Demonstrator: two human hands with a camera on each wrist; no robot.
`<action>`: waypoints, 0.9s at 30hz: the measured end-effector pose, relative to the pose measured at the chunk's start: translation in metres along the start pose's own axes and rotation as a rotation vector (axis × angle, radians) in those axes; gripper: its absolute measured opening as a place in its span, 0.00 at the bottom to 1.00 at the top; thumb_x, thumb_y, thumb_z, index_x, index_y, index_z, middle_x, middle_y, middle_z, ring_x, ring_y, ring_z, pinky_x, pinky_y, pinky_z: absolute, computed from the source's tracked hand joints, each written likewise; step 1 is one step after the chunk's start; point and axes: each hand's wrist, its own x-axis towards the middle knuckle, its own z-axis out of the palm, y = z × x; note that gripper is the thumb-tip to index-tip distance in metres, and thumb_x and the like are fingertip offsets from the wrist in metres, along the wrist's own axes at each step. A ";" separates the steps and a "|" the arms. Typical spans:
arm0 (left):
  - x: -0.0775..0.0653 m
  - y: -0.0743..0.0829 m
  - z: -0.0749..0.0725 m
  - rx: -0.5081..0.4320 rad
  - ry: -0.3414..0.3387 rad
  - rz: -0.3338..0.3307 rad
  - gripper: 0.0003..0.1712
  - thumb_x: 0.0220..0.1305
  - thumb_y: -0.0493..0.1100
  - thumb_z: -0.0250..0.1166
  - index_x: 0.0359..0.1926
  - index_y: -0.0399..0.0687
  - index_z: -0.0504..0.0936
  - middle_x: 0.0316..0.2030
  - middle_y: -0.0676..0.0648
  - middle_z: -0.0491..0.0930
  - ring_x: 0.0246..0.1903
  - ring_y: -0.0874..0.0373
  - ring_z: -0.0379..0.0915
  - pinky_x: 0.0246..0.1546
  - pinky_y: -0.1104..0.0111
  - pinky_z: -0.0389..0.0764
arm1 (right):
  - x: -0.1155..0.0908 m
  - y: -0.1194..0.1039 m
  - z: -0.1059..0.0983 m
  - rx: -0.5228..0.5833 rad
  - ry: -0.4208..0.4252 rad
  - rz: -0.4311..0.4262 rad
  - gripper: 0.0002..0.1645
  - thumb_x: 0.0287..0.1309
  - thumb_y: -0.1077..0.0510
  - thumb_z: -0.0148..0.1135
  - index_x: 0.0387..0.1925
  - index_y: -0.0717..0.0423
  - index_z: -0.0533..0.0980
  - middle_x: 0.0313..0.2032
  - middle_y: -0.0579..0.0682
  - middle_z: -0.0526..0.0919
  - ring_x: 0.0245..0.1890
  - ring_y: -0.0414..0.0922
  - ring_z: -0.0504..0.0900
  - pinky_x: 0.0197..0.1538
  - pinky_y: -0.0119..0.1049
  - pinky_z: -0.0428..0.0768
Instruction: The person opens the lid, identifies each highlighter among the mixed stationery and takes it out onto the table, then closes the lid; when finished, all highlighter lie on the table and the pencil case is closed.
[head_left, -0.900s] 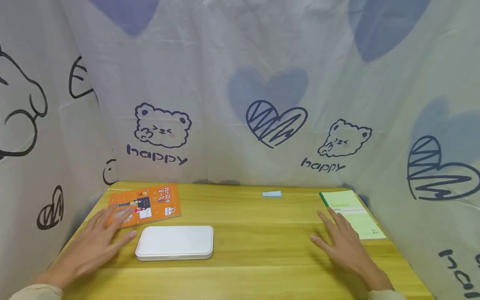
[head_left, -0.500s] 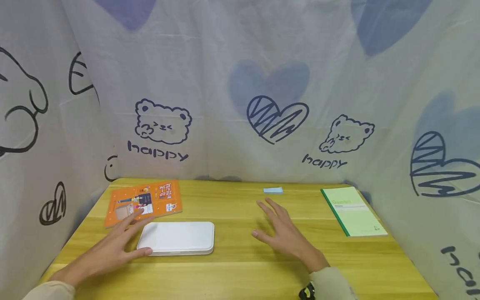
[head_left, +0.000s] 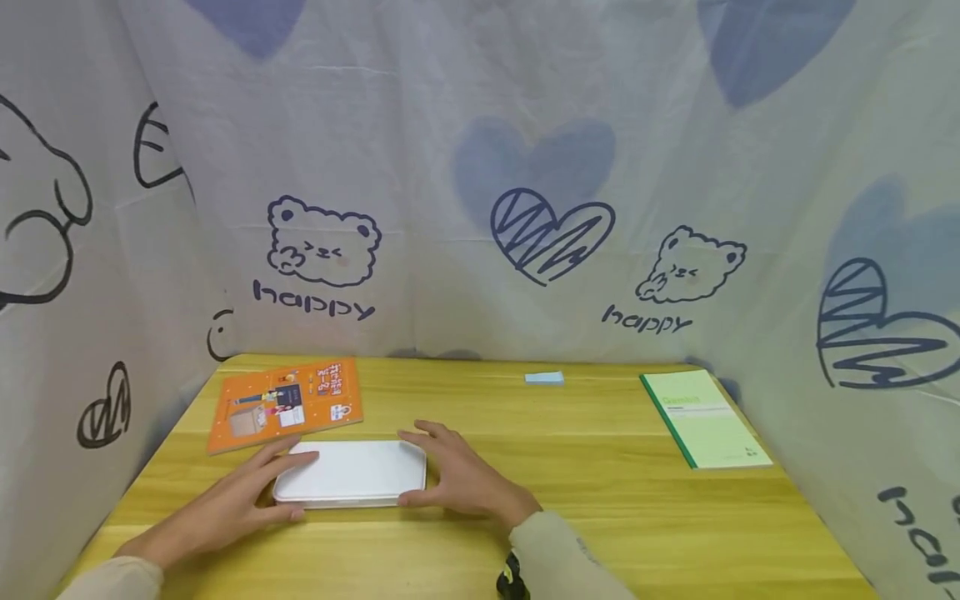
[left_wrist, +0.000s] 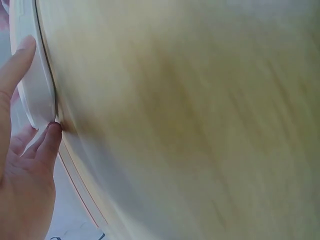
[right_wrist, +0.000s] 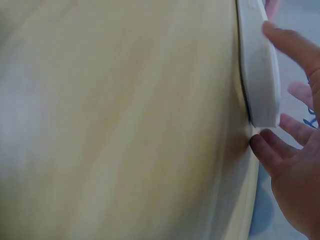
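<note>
A flat white case [head_left: 352,471] with rounded corners lies on the wooden table [head_left: 585,533]. At its left end is my left hand [head_left: 232,500], thumb by the front side and a finger reaching over the top. My right hand [head_left: 468,475] spans the right end, its thumb at the front corner and its fingers at the back corner. In the left wrist view the thumb overlaps the side of the case [left_wrist: 37,75], with fingertips right at its end. The right wrist view has the thumb at the case's [right_wrist: 260,75] edge and the other fingers spread just off its end.
Behind the case on the left lies an orange booklet [head_left: 288,404]. A small light-blue slip [head_left: 543,378] is near the table's back edge, and a green notebook [head_left: 705,419] lies at the right. Printed white curtains [head_left: 420,208] enclose the table.
My right hand has swept left from beside the green notebook to the case's right end. My left hand has moved right, off the orange booklet, to the left end. The case stays put.
</note>
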 end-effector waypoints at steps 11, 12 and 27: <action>0.005 0.012 0.006 0.044 0.039 0.034 0.41 0.64 0.64 0.77 0.74 0.60 0.79 0.75 0.36 0.70 0.67 0.35 0.76 0.62 0.37 0.83 | -0.003 0.004 0.004 -0.070 -0.056 -0.017 0.46 0.66 0.42 0.77 0.81 0.39 0.69 0.83 0.48 0.64 0.81 0.49 0.65 0.83 0.47 0.69; 0.005 0.015 0.007 0.049 0.040 0.038 0.41 0.63 0.65 0.78 0.74 0.61 0.79 0.75 0.38 0.71 0.66 0.38 0.76 0.61 0.41 0.84 | -0.006 0.006 0.002 -0.074 -0.058 -0.017 0.46 0.66 0.41 0.77 0.81 0.38 0.69 0.83 0.47 0.64 0.81 0.49 0.65 0.83 0.47 0.69; 0.030 0.056 0.035 0.055 -0.029 0.213 0.38 0.64 0.63 0.78 0.72 0.62 0.81 0.76 0.37 0.73 0.72 0.33 0.72 0.67 0.34 0.78 | -0.062 0.030 -0.026 -0.126 -0.083 0.016 0.49 0.67 0.42 0.77 0.84 0.36 0.65 0.84 0.48 0.63 0.81 0.51 0.66 0.82 0.53 0.70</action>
